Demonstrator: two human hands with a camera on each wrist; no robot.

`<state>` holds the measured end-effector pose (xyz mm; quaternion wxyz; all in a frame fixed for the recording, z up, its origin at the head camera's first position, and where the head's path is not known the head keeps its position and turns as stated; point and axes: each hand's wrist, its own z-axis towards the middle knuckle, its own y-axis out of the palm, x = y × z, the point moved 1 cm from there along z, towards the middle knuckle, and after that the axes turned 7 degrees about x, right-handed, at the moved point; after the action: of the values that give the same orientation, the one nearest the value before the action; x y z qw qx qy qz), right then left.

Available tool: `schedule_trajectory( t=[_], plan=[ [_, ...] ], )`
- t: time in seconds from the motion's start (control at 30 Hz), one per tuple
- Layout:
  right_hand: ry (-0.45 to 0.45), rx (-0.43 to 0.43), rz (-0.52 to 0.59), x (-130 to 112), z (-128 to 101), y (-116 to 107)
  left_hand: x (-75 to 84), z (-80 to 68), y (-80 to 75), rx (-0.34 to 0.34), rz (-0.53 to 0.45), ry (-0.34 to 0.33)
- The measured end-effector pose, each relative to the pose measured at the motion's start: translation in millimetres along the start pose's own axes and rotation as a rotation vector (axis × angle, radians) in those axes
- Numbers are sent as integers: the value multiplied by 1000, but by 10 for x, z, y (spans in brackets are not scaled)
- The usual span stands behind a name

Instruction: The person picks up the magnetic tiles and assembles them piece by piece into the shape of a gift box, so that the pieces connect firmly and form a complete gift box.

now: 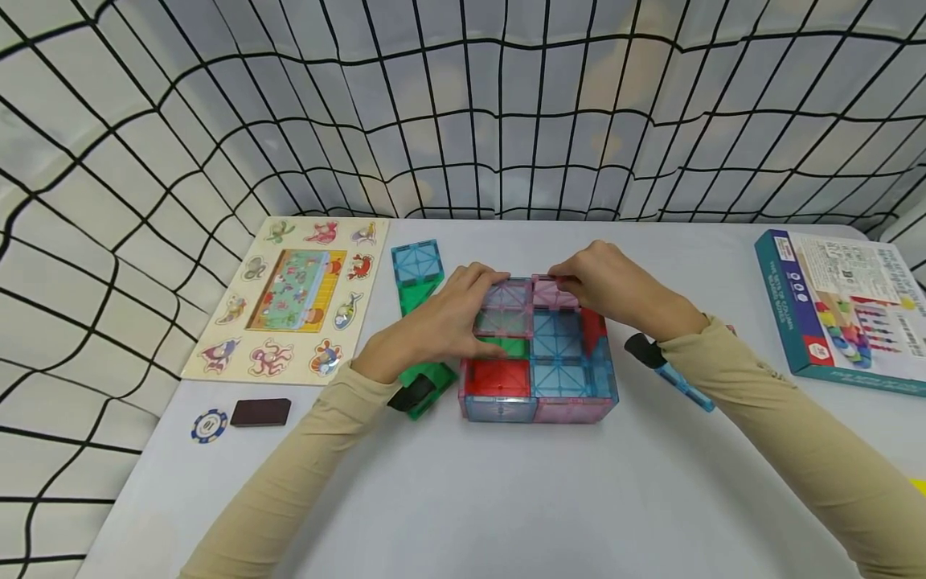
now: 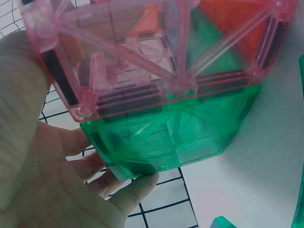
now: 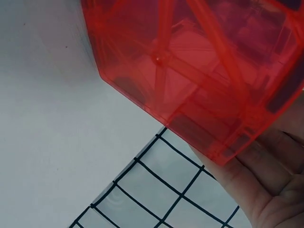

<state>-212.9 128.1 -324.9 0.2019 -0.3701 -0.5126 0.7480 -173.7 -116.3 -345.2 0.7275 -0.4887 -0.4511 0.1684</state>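
Observation:
A low box built of clear coloured magnetic tiles [image 1: 560,374] stands on the white table. My left hand [image 1: 448,314] grips its far left part, the thumb over the top and the fingers toward the back. In the left wrist view, the left fingers [image 2: 123,194] lie around the edge of a green tile [image 2: 166,137] beside a pink tile [image 2: 180,90]. At the back right, my right hand [image 1: 615,289] pinches a pink tile [image 1: 553,293]; its fingertips are partly hidden. The right wrist view has a red tile [image 3: 190,71] in front of that hand's fingers.
Left of the tile box lie a blue tile [image 1: 417,262] and green tiles [image 1: 415,296]. Farther left are a sea-animal puzzle board [image 1: 217,342], a poker chip [image 1: 209,426] and a dark block [image 1: 260,412]. A teal-edged box [image 1: 854,305] lies right; black netting [image 1: 499,117] borders the table.

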Motion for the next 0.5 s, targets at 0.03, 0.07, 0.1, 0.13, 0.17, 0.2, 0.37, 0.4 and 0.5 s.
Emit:
schedule_trajectory(
  t=[0.03,0.07,0.1,0.13,0.17,0.2,0.37,0.4,0.5],
  plan=[
    [-5,1,-3,-1,1,2,0,0,-1,0,1,1],
    [-11,2,-7,-1,1,2,-1,-1,-2,0,0,0],
    [-17,2,-11,-2,1,3,0,-2,-4,-1,0,-1],
    [-25,2,-19,-4,2,3,0,-3,-5,-2,-4,-3],
    [-34,1,-27,-5,3,3,-1,-3,-5,-3,-8,-4],
    [-44,2,-36,-6,4,2,-2,-3,-6,-4,-13,-5],
    [-76,-1,-48,8,11,6,3,-8,-12,-10,-26,-9],
    [-71,-5,-39,14,13,6,5,-8,-12,-11,-24,-8],
    [-43,-26,-8,29,22,4,11,-9,-7,-11,-16,-6]
  ],
)
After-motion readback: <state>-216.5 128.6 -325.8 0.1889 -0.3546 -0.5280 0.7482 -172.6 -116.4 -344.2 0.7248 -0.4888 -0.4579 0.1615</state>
